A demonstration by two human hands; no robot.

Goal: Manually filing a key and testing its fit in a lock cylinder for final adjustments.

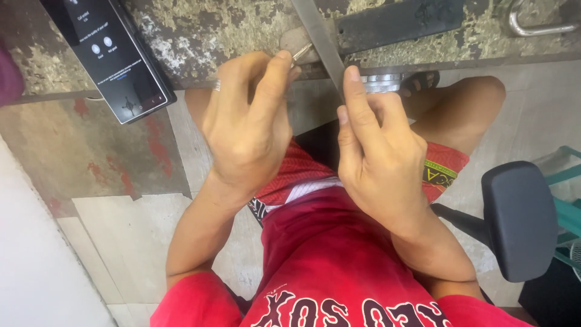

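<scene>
My left hand (245, 124) pinches small metal piece (301, 53) between thumb and fingertips, pressing it against worn bench edge (200, 36) for support. My right hand (378, 151) closed around flat metal file (318, 36), forefinger stretched along blade to steady it; file slants across piece, tip pointing away from me. Phone (112, 54) lies screen-up on bench, left of hands. Metal hook (532, 24) far right. Red shorts (315, 175) below; black chair (520, 218) beside right knee.

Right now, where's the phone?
In the head view, the phone lies upper left on the worn workbench, left of the left hand.
</scene>
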